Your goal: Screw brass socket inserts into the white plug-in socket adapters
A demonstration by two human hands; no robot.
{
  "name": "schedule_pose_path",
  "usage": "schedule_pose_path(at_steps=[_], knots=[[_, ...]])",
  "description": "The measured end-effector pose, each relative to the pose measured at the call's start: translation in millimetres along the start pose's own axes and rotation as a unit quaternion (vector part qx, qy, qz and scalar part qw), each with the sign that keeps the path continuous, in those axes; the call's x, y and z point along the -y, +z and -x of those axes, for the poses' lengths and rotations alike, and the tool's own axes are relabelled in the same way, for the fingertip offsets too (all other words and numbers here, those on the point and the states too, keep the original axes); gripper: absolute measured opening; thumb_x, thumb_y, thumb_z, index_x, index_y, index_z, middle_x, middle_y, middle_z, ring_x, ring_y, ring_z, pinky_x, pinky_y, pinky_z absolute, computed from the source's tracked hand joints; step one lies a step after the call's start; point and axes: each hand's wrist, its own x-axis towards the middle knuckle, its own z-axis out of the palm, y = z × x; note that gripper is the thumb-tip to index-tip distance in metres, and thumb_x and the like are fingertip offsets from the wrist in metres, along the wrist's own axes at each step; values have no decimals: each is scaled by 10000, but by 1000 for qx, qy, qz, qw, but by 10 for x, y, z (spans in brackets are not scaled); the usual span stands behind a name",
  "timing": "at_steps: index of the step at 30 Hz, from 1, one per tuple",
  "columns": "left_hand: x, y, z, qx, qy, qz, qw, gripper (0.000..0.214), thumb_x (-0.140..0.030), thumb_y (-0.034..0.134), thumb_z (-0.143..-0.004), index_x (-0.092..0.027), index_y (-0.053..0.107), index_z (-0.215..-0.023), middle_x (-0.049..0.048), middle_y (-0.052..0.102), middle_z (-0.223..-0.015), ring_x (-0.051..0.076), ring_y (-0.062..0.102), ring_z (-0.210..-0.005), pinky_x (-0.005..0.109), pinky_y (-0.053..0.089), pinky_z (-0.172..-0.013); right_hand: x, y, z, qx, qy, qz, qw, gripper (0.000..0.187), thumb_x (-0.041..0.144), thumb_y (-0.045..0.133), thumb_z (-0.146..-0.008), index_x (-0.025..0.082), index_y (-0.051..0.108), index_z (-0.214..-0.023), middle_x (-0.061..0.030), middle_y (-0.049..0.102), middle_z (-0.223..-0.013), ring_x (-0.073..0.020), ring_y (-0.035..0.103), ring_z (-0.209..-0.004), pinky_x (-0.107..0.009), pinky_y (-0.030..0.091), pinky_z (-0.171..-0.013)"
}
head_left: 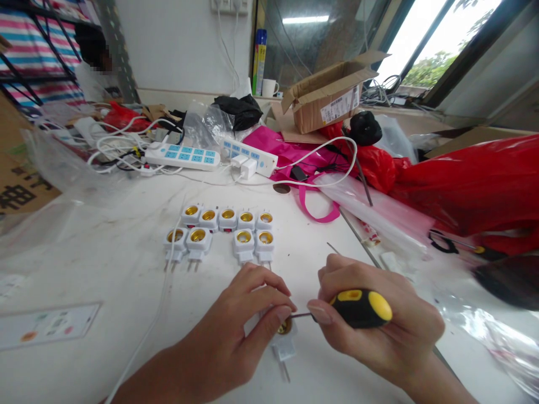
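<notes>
My right hand (370, 314) is closed round a black and yellow screwdriver (357, 308). The thin shaft points left, its tip at the brass-coloured opening of a white plug-in lamp socket (285, 349). My left hand (248, 320) grips that socket on the table, thumb and fingers around its far side, partly hiding it. Its plug pins point toward me. Beyond my hands stand several more white lamp sockets in two rows, among them one at the right (265, 240) and one at the left (197, 238), brass openings facing up.
White power strips (183, 157) with tangled cords lie at the back. A pink bag (320, 210), red plastic bags (471, 179) and an open cardboard box (328, 101) fill the back right. A white cable (158, 314) crosses the table near a label card (48, 325). Another person (92, 62) is far left.
</notes>
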Motion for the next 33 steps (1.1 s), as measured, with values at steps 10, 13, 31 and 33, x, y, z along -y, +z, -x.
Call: schedule_pose_path(at_steps=[10,13,31,33], knots=[[21,6,9,10,-11,8,1000,221,-194,550,-1132,-201,770,-1118,72,694,-1175,185,655,-1155,335,495,-1079,-3,20,-21,9,5,0,1000,217,122,753,-938,245,576,-921,33,561,-684,-117,478,-566,-247,406,-522],[18,4,12,5,-10,6,1000,209,-201,554,-1132,-196,761,-1108,75,702,-1171,187,660,-1153,335,502,-1076,-10,20,-29,10,8,-2,1000,222,120,754,-937,246,573,-917,35,557,-684,-118,479,-571,-249,413,-532],[-3,-5,8,4,2,11,1000,200,-198,549,-1130,-182,743,-1089,86,701,-1155,197,659,-1128,349,520,-1054,-5,36,-55,7,6,13,1000,231,129,774,-931,252,582,-896,33,564,-669,-122,491,-544,-260,412,-504],[9,-2,17,4,1,10,1000,191,-187,551,-1127,-186,738,-1091,87,697,-1170,199,655,-1142,349,517,-1061,-6,36,-39,10,8,17,1000,226,150,783,-937,250,584,-899,34,563,-675,-120,495,-547,-259,408,-506]])
